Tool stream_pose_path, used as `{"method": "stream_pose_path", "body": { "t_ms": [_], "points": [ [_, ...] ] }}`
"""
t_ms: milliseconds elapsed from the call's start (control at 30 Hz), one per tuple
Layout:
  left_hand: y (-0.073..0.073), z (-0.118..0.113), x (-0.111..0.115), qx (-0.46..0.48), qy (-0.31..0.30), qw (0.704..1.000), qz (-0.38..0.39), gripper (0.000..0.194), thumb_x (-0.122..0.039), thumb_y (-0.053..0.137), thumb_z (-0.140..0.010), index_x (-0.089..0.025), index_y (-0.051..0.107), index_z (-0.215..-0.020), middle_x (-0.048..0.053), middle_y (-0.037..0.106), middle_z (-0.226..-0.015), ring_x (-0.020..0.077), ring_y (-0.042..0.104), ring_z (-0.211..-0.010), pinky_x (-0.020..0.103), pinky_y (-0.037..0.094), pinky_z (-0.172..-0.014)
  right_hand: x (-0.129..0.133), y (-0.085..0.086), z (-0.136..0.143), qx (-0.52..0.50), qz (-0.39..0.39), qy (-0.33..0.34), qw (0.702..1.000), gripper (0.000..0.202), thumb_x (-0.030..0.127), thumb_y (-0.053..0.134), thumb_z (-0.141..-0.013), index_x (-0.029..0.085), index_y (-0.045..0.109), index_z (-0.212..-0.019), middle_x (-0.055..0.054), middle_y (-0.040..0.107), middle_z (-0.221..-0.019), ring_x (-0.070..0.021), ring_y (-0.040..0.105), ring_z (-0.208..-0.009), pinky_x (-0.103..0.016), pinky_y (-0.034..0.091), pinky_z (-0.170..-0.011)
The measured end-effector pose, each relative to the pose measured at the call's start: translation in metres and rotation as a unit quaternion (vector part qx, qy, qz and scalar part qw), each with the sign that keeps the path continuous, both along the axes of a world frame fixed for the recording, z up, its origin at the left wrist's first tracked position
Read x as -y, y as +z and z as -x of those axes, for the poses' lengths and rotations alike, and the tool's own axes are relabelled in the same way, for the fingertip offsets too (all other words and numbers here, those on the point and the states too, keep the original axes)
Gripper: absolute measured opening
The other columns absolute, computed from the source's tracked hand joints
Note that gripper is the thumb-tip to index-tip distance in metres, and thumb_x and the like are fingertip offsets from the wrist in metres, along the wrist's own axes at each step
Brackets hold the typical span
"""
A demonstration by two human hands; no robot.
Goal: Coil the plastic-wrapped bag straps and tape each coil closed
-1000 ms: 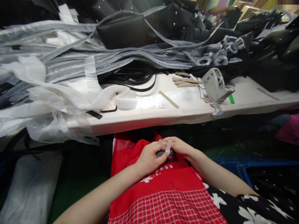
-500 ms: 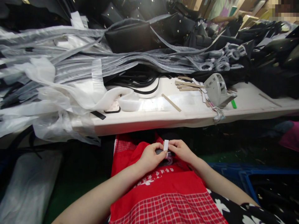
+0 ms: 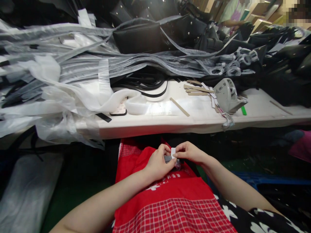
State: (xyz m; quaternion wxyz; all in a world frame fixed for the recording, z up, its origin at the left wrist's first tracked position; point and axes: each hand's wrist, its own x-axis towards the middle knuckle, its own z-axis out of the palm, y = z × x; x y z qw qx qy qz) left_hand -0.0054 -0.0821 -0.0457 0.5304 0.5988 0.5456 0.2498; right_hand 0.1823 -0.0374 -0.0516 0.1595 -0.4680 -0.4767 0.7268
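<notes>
Over the red apron (image 3: 184, 186), both hands (image 3: 157, 163), pinched closed, hold a white strip (image 3: 173, 152) between them.

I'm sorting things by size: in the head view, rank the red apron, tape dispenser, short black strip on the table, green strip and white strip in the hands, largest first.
1. Red apron
2. Tape dispenser
3. Black strip
4. White strip and green strip: too alike to rank

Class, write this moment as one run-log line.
left hand: holds grey strip | right hand: pinches white tab | beneath hands: red apron | on white table: tan strip
</notes>
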Motion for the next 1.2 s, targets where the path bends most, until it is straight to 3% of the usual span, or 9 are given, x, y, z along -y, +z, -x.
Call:
{"method": "stream_pose_path", "body": {
  "t_ms": [167, 300, 433, 567, 733, 833, 933, 1033, 1200],
  "points": [
    [0.002, 0.002, -0.003, -0.029, -0.007, 0.999, 0.013, 0.027, -0.035, 0.066, -0.075, -0.02, 0.053, -0.093, 0.003, 0.066, -0.083, 0.0186, 0.063, -0.074, 0.027, 0.044, -0.064, 0.002, -0.001, 0.001, 0.006, -0.041, 0.01, 0.999, 0.027, 0.038, 0.077, -0.068, 0.013, 0.073, -0.076, -0.004, 0.071, -0.072, -0.0148, 0.061, -0.064, -0.026, 0.047, -0.064],
    [0.004, 0.005, -0.01, 0.007, -0.049, 0.993, 0.104, 0.032, -0.043, 0.071, -0.069, -0.017, 0.06, -0.085, 0.004, 0.067, -0.077, 0.0185, 0.06, -0.068, 0.026, 0.041, -0.059, 0.01, 0.002, 0.002, 0.026, -0.183, 0.019, 0.983, 0.019, 0.032, 0.067, -0.079, 0.016, 0.074, -0.085, -0.006, 0.074, -0.084, -0.0183, 0.067, -0.076, -0.029, 0.053, -0.072],
    [0.006, 0.012, -0.021, 0.168, -0.027, 0.953, 0.252, 0.044, -0.039, 0.081, -0.058, -0.013, 0.062, -0.089, 0.004, 0.066, -0.071, 0.0124, 0.055, -0.057, 0.022, 0.037, -0.052, 0.018, 0.009, -0.005, 0.047, -0.387, 0.095, 0.916, 0.027, 0.017, 0.052, -0.088, 0.023, 0.071, -0.106, -0.005, 0.072, -0.101, -0.0165, 0.067, -0.091, -0.029, 0.053, -0.082],
    [0.013, 0.017, -0.035, 0.281, 0.016, 0.91, 0.305, 0.044, -0.032, 0.082, -0.055, -0.011, 0.065, -0.09, 0.006, 0.067, -0.074, 0.0125, 0.057, -0.06, 0.022, 0.041, -0.056, 0.021, 0.016, -0.011, 0.092, -0.505, 0.114, 0.85, 0.042, 0.011, 0.047, -0.089, 0.026, 0.06, -0.126, -0.006, 0.065, -0.12, -0.0172, 0.06, -0.11, -0.032, 0.05, -0.094],
    [0.018, 0.011, -0.043, 0.289, 0.027, 0.911, 0.292, 0.043, -0.04, 0.081, -0.06, -0.011, 0.064, -0.087, 0.003, 0.064, -0.066, 0.0101, 0.054, -0.054, 0.021, 0.04, -0.053, 0.024, 0.019, -0.01, 0.1, -0.514, 0.061, 0.85, 0.039, 0.011, 0.046, -0.09, 0.025, 0.06, -0.124, -0.006, 0.066, -0.117, -0.0176, 0.06, -0.109, -0.034, 0.051, -0.095],
    [0.019, 0.008, -0.043, 0.267, 0.011, 0.926, 0.268, 0.05, -0.043, 0.081, -0.061, -0.012, 0.061, -0.093, -0.001, 0.059, -0.06, 0.0066, 0.047, -0.047, 0.018, 0.032, -0.046, 0.029, 0.02, -0.007, 0.128, -0.475, -0.033, 0.87, 0.028, 0.017, 0.049, -0.09, 0.024, 0.065, -0.113, -0.005, 0.069, -0.107, -0.0185, 0.065, -0.099, -0.034, 0.054, -0.089],
    [0.018, 0.006, -0.043, 0.253, 0.016, 0.938, 0.236, 0.051, -0.044, 0.081, -0.062, -0.012, 0.059, -0.095, -0.001, 0.06, -0.063, 0.0059, 0.046, -0.049, 0.017, 0.031, -0.047, 0.033, 0.022, -0.006, 0.157, -0.438, -0.101, 0.879, 0.033, 0.019, 0.052, -0.089, 0.023, 0.057, -0.121, -0.005, 0.07, -0.105, -0.0189, 0.066, -0.098, -0.035, 0.053, -0.091],
    [0.017, 0.004, -0.043, 0.252, 0.002, 0.94, 0.23, 0.049, -0.044, 0.081, -0.063, -0.013, 0.058, -0.093, 0.0, 0.061, -0.065, 0.0065, 0.048, -0.05, 0.017, 0.031, -0.047, 0.036, 0.026, -0.003, 0.161, -0.454, -0.089, 0.872, 0.047, 0.016, 0.051, -0.088, 0.023, 0.045, -0.134, -0.004, 0.07, -0.107, -0.0187, 0.064, -0.104, -0.037, 0.049, -0.098],
    [0.023, -0.006, -0.052, 0.307, 0.027, 0.919, 0.244, 0.049, -0.041, 0.084, -0.062, -0.014, 0.057, -0.092, -0.001, 0.062, -0.066, 0.0076, 0.052, -0.053, 0.019, 0.038, -0.052, 0.034, 0.032, 0.003, 0.172, -0.524, -0.079, 0.83, 0.053, 0.012, 0.049, -0.086, 0.021, 0.041, -0.138, -0.007, 0.064, -0.12, -0.0206, 0.058, -0.113, -0.039, 0.048, -0.1]
  ]
}}
